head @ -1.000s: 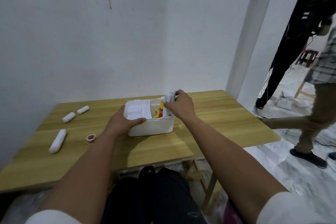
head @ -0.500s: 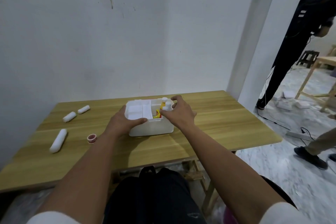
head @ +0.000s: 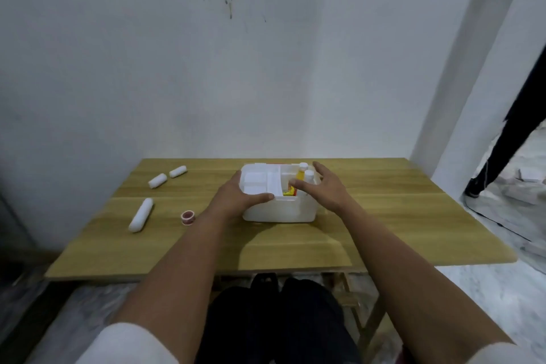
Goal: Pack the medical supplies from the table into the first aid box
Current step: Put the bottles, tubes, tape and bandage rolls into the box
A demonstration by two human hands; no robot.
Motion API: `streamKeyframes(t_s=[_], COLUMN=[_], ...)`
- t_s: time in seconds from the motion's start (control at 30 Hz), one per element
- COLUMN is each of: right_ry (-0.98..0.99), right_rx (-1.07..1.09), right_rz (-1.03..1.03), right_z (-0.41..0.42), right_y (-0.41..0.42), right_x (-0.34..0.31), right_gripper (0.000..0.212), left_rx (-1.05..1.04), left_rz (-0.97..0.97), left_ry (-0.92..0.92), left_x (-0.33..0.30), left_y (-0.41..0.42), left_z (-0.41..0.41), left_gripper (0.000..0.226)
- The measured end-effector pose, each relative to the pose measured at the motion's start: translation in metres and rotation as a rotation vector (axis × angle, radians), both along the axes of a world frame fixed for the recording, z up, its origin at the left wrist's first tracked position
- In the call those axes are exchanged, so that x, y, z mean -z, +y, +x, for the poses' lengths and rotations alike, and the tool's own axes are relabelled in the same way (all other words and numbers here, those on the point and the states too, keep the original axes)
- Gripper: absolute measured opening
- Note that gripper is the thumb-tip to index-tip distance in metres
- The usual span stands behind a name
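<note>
- A smooth white plastic first aid box (head: 279, 210) with rounded corners sits open-topped near the middle of a wooden table (head: 384, 216); the tabletop is pale yellow-brown with straight grain running side to side
- Inside the box, a white tray (head: 258, 183) with shallow rectangular wells fills the left part; the right compartment holds upright bottles with round white caps (head: 308, 173), one with a yellow body (head: 300, 177), and something yellow and red lower down that is too blurred to name
- The left hand (head: 236, 201) grips the box's near-left corner; the thumb lies along the front rim and the fingers wrap the left wall
- The right hand (head: 325, 189) is spread loosely over the box's right end; its fingers are extended and slack, with nothing pinched between them; whether the thumb tip touches the bottles I cannot tell
- Still on the table, well left of the box: a long white cylindrical roll (head: 141, 215) with rounded ends, lying at a slant; two shorter white rolls (head: 157, 180) and (head: 178, 171) near the far-left edge, just beside each other; a small reddish tape ring (head: 188, 217) standing near the left wrist
- Both bare forearms end in white sleeves (head: 127, 344) at the bottom; dark trousers (head: 277, 325) show below the table's edge
- The wall (head: 206, 68) behind is matte white plaster with a few dark scuffs
</note>
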State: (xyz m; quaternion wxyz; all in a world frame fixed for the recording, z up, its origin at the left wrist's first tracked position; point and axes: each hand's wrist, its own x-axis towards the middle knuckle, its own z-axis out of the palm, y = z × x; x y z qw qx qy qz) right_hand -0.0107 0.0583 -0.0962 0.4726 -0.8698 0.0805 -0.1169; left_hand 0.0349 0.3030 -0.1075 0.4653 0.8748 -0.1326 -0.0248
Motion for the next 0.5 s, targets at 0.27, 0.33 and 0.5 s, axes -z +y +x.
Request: streamKeyframes(t_s=[0.27,0.33,0.5], right_ry=[0.129,0.147,0.124], right_rx=[-0.152,-0.164,-0.209], right_rz=[0.007,-0.005,0.019], right_z=[0.015,0.021,0.032], right_y=[-0.017,-0.022,-0.034], right_x=[0.008,0.016,0.030], right_gripper=[0.139,0.136,0.131], left_rx=[-0.277,-0.340,-0.396], left_rz=[0.232,0.405,0.622], left_ry=[-0.039,-0.092,-0.034], left_x=[-0.009,-0.001,0.030], left_y=[0.059,0.079,0.106], left_z=[0.001,0.002,0.000], left_gripper=[0.084,0.070,0.031])
